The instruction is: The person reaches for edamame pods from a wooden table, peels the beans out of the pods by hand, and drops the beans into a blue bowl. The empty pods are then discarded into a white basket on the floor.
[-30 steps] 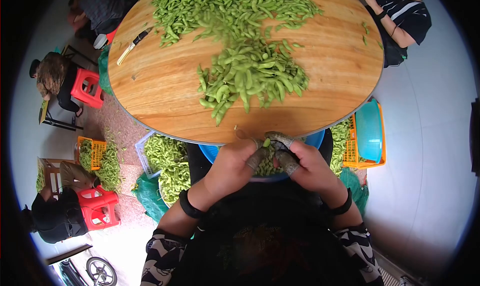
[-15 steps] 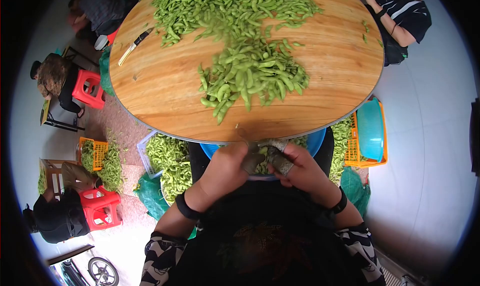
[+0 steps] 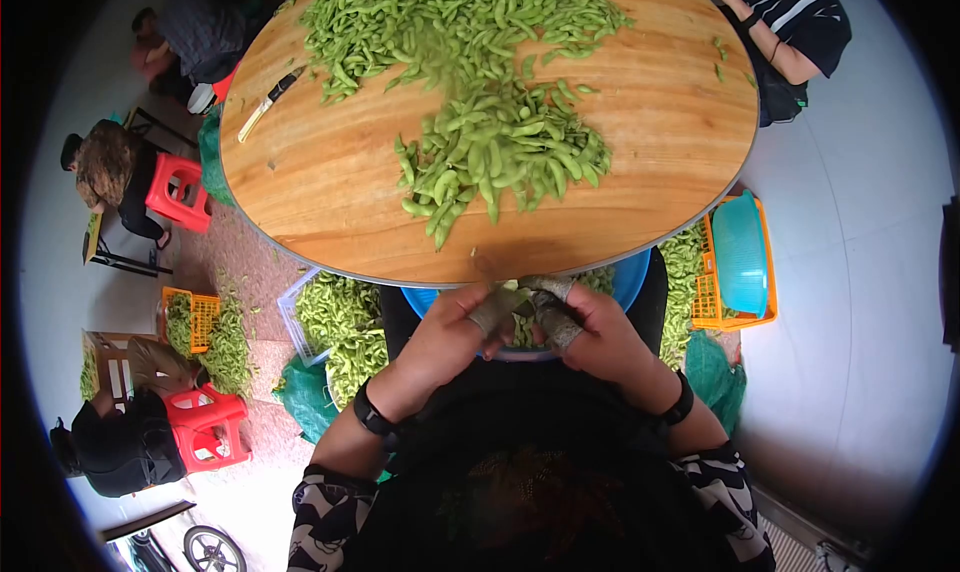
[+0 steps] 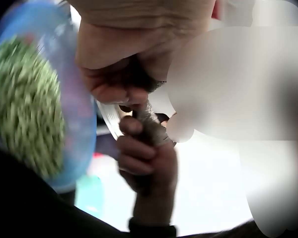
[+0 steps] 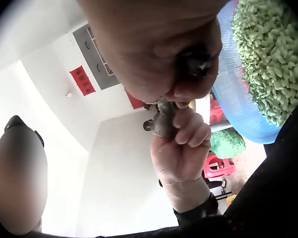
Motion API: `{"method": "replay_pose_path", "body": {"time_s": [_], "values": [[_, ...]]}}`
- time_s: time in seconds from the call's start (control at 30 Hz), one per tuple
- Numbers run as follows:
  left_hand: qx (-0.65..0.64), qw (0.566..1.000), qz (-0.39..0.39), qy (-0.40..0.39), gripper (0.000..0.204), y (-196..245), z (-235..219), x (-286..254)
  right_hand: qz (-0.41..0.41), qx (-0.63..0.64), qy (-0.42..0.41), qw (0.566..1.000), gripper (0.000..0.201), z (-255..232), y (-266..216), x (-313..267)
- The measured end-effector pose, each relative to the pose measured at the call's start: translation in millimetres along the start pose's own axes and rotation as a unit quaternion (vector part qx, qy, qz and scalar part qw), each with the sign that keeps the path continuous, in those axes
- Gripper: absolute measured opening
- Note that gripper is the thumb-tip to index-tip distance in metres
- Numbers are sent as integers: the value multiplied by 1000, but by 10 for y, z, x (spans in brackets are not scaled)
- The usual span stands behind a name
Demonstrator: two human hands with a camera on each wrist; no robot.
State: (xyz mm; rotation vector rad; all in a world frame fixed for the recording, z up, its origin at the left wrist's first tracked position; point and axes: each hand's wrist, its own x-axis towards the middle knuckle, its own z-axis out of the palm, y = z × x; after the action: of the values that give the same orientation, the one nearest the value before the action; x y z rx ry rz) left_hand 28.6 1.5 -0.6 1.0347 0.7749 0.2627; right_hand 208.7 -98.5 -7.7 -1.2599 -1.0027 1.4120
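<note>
Close together over a blue basin (image 3: 630, 282), the two hands meet at the near table edge in the head view. My left hand (image 3: 445, 337) pinches a small green pod (image 3: 511, 285) between thumb and fingers, with a grey covering on the thumb. Grey coverings also wrap the thumb and a finger of my right hand (image 3: 600, 327), whose curled fingers come up against the pod's side; what they hold is hidden. In the left wrist view my left hand (image 4: 134, 47) meets the right hand (image 4: 149, 153). Green beans (image 5: 275, 59) lie in the basin in the right wrist view.
Green pods (image 3: 500, 157) are heaped on the round wooden table (image 3: 320, 197), with a knife (image 3: 270, 104) at its left. An orange crate (image 3: 708, 302) with a turquoise basket (image 3: 740, 257) stands right. Left are a pod-filled crate (image 3: 290, 307), red stools (image 3: 180, 192) and seated people.
Both hands stay over the basin. The left thumb and fingers have shifted slightly left and up, and a pale green pod piece shows at them. The head view has tilted slightly.
</note>
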Motion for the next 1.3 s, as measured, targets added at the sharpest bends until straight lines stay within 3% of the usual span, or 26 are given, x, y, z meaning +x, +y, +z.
{"method": "replay_pose_path", "body": {"time_s": [0.07, 0.1, 0.17, 0.27, 0.37, 0.47, 0.6, 0.67, 0.8, 0.87, 1.0, 1.07, 1.1, 1.17, 1.27, 1.3], "values": [[223, 971, 81, 23, 11, -42, 24, -10, -119, -147, 84, 978, 39, 3, 115, 34], [222, 971, 80, 22, 11, -45, 32, -19, -119, -147, 85, 978, 39, 7, 116, 50], [381, 886, 261, 40, 21, -27, 45, -32, -159, -280, 88, 943, 40, 4, 98, 101], [409, 868, 275, 58, 27, 6, 42, -73, -208, -325, 114, 915, 39, 15, 96, 118], [414, 880, 221, 73, 25, -67, -29, -57, -168, -334, 140, 917, 36, 36, 86, 95], [417, 863, 274, 77, 11, -74, 108, -11, -141, -305, 161, 928, 33, 76, 86, 176], [407, 882, 227, 71, 22, -47, 83, 44, -161, -285, 160, 931, 30, 22, 49, 208], [399, 882, 237, 88, 21, -89, 23, 50, -204, -452, 178, 850, 29, -25, 163, 195], [381, 890, 239, 83, 20, -65, -10, 51, -169, -366, 144, 904, 31, -10, 125, 236], [366, 896, 245, 63, 18, -35, 10, 40, -188, -249, 169, 935, 31, 39, 85, 259], [381, 891, 241, 46, 19, -73, -34, 75, -145, -321, 111, 929, 34, -33, 70, 284], [410, 877, 240, 66, 21, -70, -18, 65, -176, -483, 147, 845, 31, 14, 45, 267], [409, 878, 241, 65, 21, -70, -8, 52, -175, -483, 148, 845, 31, 11, 29, 269], [452, 827, 292, 163, 23, -78, 5, -8, -222, -457, 179, 842, 27, 5, -5, 274], [410, 839, 272, 231, 25, -92, -109, -208, -282, -435, 212, 828, 23, -124, -124, 419], [413, 833, 248, 273, 27, -115, -164, -296, -269, -466, 223, 813, 30, -221, -91, 460]]}}
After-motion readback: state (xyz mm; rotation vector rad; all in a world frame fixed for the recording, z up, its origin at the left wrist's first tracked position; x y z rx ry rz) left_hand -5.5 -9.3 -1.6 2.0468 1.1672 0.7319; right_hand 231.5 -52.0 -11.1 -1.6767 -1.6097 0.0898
